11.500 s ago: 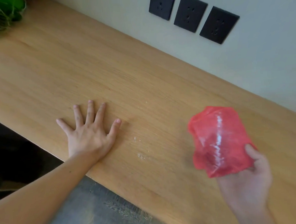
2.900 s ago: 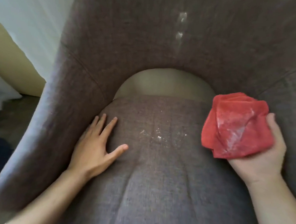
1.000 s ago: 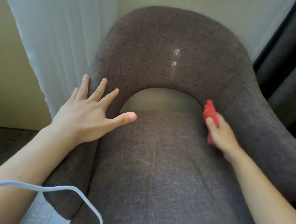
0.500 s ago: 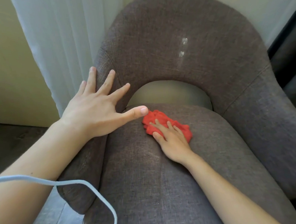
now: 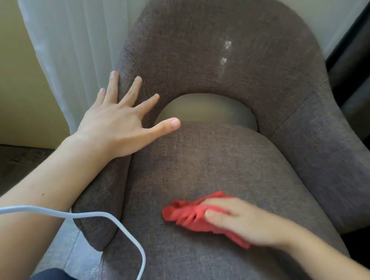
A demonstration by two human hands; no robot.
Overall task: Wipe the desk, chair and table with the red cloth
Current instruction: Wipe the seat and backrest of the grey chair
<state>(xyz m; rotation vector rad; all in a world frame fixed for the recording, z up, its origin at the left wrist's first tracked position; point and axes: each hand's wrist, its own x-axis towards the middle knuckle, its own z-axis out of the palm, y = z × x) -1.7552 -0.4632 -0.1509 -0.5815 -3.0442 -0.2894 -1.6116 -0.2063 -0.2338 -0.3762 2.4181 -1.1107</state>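
Observation:
A grey-brown fabric armchair (image 5: 213, 159) fills the view. My right hand (image 5: 247, 221) presses the crumpled red cloth (image 5: 188, 215) flat onto the front half of the seat cushion, fingers lying over it. My left hand (image 5: 118, 126) rests with fingers spread on the chair's left armrest where it meets the backrest, holding nothing. Two whitish smears (image 5: 225, 52) show on the backrest, upper right of centre.
A white sheer curtain (image 5: 76, 49) hangs behind the chair on the left, against a beige wall. A dark curtain (image 5: 357, 68) stands at the right. A white cable (image 5: 111, 222) loops across the lower left, over my left forearm.
My right hand has dragged the red cloth from the back of the seat, near my left thumb, toward the front of the cushion. My left hand has stayed on the armrest.

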